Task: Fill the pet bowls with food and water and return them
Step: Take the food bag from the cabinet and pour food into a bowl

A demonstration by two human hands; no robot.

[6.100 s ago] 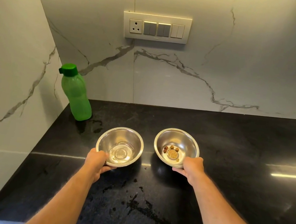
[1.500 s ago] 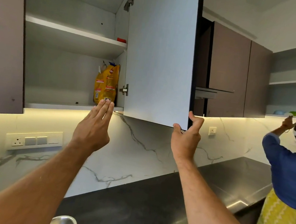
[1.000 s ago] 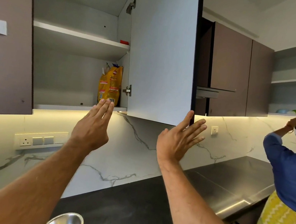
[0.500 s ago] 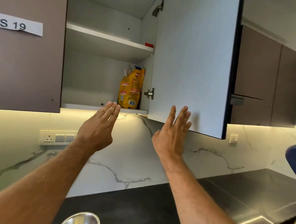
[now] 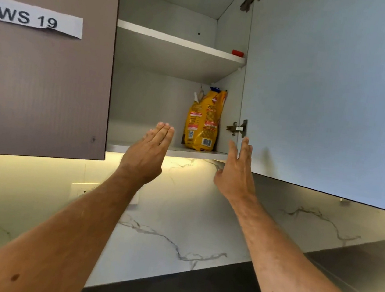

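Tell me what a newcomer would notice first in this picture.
Probably the yellow food bag, standing upright at the right end of the open cabinet's lower shelf. The left hand and right hand reach up toward it, open and empty. A paper label reading "WS 19" is on the closed door at left.

The food bag [image 5: 203, 120] looks like glossy yellow plastic, the cabinet door [image 5: 328, 90] matt and smooth (its hinge [image 5: 237, 128] metal), the backsplash [image 5: 177, 217] polished marble.

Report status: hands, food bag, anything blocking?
Left hand and right hand open, empty, raised toward the cabinet. Yellow food bag upright on the lower shelf, untouched. Cabinet door open; nothing blocking.
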